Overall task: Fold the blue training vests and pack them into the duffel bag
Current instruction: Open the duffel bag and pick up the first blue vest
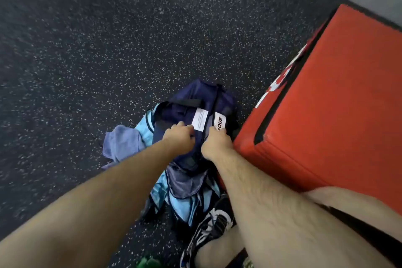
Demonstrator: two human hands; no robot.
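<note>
Duffel bag [196,93] seemingly gripped by left hand [179,137] and right hand [214,144]

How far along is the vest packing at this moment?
Done: nothing visibly folded or packed. In hand: left hand and right hand grip the navy duffel bag. Remaining: light blue vests lie crumpled around it, a pale blue cloth beside them on the floor.
</note>
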